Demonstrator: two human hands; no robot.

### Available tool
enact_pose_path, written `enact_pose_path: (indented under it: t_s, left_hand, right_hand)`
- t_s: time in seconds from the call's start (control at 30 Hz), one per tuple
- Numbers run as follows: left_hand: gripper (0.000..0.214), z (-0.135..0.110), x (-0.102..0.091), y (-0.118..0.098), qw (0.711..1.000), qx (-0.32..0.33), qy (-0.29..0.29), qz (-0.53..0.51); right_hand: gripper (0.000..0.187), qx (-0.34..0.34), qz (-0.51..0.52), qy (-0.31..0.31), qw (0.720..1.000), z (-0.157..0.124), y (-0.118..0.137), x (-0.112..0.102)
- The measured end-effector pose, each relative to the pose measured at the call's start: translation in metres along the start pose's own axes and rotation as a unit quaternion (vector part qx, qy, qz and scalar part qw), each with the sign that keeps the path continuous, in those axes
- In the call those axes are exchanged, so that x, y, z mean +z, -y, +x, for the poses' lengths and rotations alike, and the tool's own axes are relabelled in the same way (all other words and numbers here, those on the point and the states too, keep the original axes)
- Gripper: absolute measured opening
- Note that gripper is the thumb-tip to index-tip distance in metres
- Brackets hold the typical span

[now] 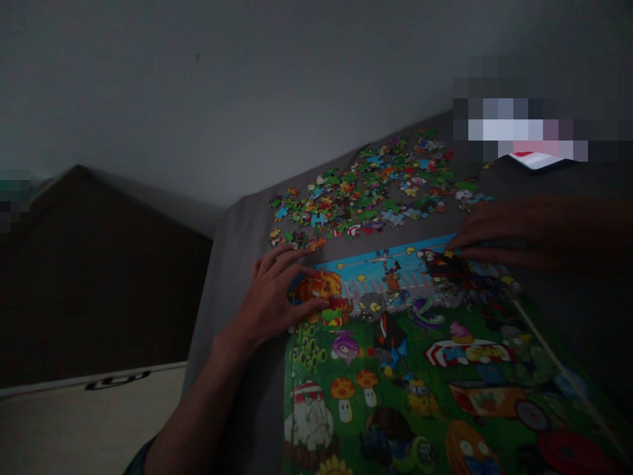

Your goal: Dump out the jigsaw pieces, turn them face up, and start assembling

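Observation:
A large colourful cartoon jigsaw picture (pixel 420 356) lies on a grey surface (pixel 237 264) in dim light. My left hand (pixel 277 297) rests at the picture's upper left corner, fingers spread and flat on the assembled pieces. My right hand (pixel 514 234) lies over the upper right edge of the picture, fingers stretched out towards the left, fingertips on the blue border. Beyond both hands a heap of several loose puzzle pieces (pixel 370 191) is scattered across the grey surface. Neither hand visibly holds a piece.
A white and red flat object (pixel 537 159) lies at the far right behind the pieces. A dark brown panel (pixel 99 277) and a pale box edge (pixel 89 396) stand left of the grey surface. A plain wall fills the background.

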State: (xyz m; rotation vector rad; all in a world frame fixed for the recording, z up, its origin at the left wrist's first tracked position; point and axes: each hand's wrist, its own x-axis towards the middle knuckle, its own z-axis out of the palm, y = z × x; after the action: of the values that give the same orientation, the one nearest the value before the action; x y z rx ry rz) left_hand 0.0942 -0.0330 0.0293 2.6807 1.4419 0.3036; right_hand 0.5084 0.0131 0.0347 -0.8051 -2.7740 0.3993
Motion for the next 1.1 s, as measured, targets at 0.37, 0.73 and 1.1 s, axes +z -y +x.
enact_pose_path:
  t_s: [0.37, 0.73, 1.1]
  left_hand:
    - [0.029, -0.0002, -0.0007, -0.0059, 0.996, 0.026, 0.025, -0.078]
    - [0.02, -0.001, -0.0041, 0.0006, 0.998, 0.026, -0.012, -0.048]
    - [0.024, 0.0008, -0.0032, 0.0001, 0.998, 0.014, -0.009, -0.061]
  right_hand:
    - [0.034, -0.006, -0.01, -0.012, 1.0, -0.0029, -0.0049, 0.0052]
    - [0.035, 0.008, 0.003, 0.002, 1.0, -0.002, -0.0048, 0.0047]
    - [0.037, 0.009, 0.003, 0.002, 1.0, -0.0037, -0.0052, 0.0043]
